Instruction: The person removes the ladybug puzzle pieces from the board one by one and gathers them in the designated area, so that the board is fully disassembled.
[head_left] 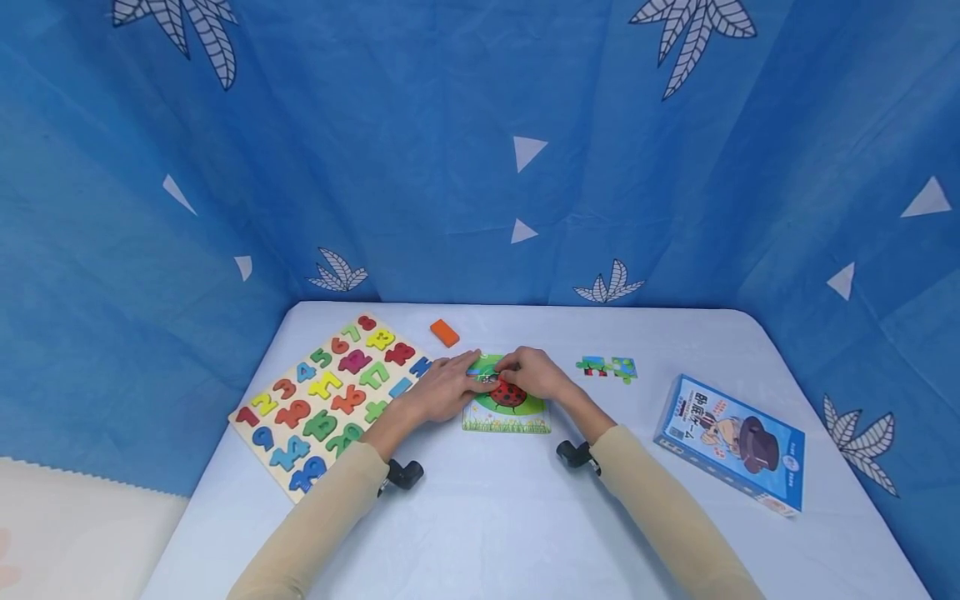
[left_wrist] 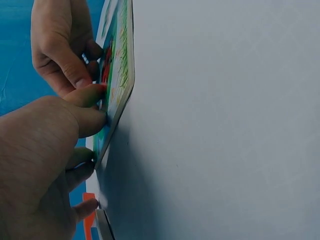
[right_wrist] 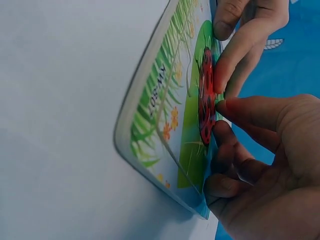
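A ladybug picture puzzle (head_left: 506, 426) lies on the table, with grass along its near edge. My left hand (head_left: 441, 390) rests over its left side, thumb and fingertips on the picture. From the right, my right hand (head_left: 534, 374) touches the upper middle of the picture with bent fingers. In the right wrist view the red ladybug (right_wrist: 206, 95) shows beside the fingertips of both hands, which nearly meet. The left wrist view shows my left hand (left_wrist: 45, 145) at the board's edge (left_wrist: 125, 75). Whether a loose piece is under the fingertips is hidden.
Two joined-looking puzzle pieces (head_left: 623, 368) lie right of the puzzle. A blue box (head_left: 731, 442) stands farther right. On the left is a number board (head_left: 258, 454) with coloured numerals, partly behind my left arm. An orange block (head_left: 445, 332) lies behind the left hand.
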